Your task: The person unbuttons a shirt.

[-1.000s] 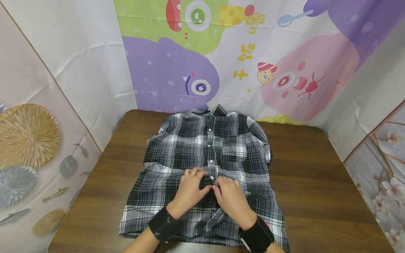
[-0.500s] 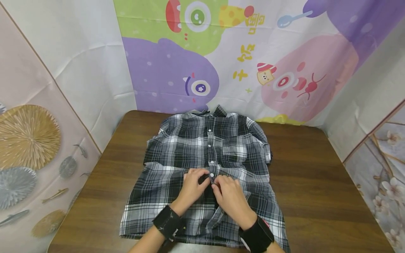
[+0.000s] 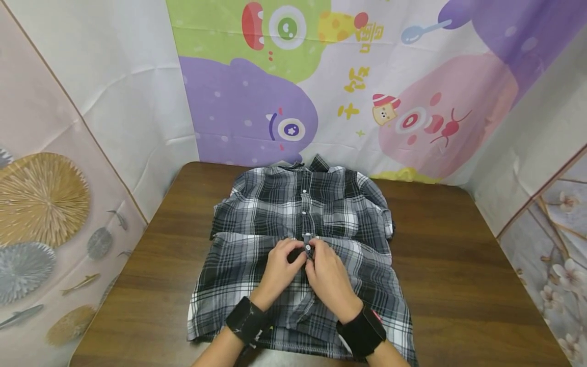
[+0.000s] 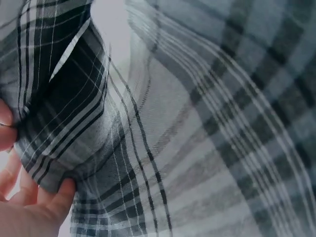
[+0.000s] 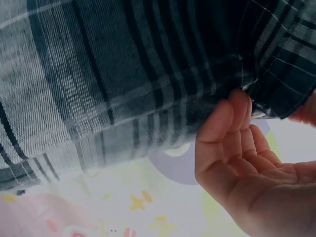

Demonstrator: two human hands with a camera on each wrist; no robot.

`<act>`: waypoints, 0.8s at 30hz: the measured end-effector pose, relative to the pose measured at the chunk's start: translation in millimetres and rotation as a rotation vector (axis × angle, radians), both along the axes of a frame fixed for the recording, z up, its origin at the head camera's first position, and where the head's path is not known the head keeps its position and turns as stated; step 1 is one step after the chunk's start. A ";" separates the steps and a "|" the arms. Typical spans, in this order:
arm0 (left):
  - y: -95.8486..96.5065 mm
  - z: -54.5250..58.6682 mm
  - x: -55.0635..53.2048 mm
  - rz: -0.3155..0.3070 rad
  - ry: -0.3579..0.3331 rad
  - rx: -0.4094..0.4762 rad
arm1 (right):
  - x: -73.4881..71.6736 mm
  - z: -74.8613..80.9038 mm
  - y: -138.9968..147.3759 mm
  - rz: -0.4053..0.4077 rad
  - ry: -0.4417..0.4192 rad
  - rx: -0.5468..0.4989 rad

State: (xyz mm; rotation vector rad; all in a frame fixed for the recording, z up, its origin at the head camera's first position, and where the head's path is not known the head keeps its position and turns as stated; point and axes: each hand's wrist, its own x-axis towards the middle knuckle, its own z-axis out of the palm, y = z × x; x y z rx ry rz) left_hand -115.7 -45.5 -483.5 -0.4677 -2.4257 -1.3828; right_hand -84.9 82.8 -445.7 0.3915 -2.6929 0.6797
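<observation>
A grey, black and white plaid shirt (image 3: 261, 219) lies front up, its collar at the far side. Both hands meet at its button placket, around a small white button (image 3: 308, 247). My left hand (image 3: 281, 267) pinches the placket cloth from the left; in the left wrist view, its thumb (image 4: 65, 195) presses on the fabric. From the right, my right hand (image 3: 331, 278) pinches the same strip, its fingertips bent onto the cloth in the right wrist view. Lifted cloth bunches between the hands. Fingertips partly cover the buttonhole area, so I cannot tell whether this button is fastened.
The shirt rests on a brown wooden table (image 3: 458, 265). Behind it hangs a cartoon-print curtain (image 3: 247, 112), with pale patterned panels at both sides. More white buttons run up the placket, and a chest pocket (image 3: 340, 222) sits right of them.
Both hands have moved slightly away from me, drawing the shirt's lower part up and raising the placket. The shirt's lower left corner has shifted to the right.
</observation>
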 end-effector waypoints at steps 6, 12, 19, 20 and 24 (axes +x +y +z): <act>0.6 10.3 -1.3 0.036 0.106 0.030 | -8.2 4.9 -4.7 0.018 0.081 -0.015; 0.4 24.0 -7.9 0.022 0.166 0.056 | -17.0 14.1 -3.8 0.062 0.154 -0.079; 0.3 29.9 -5.4 0.023 0.182 -0.009 | -17.3 16.2 0.7 0.078 0.171 -0.072; 0.3 29.4 -4.6 0.026 0.180 -0.026 | -17.4 15.0 1.7 0.080 0.178 -0.066; -0.2 27.0 -2.2 0.038 0.149 -0.089 | -18.1 11.0 4.3 0.091 0.184 -0.052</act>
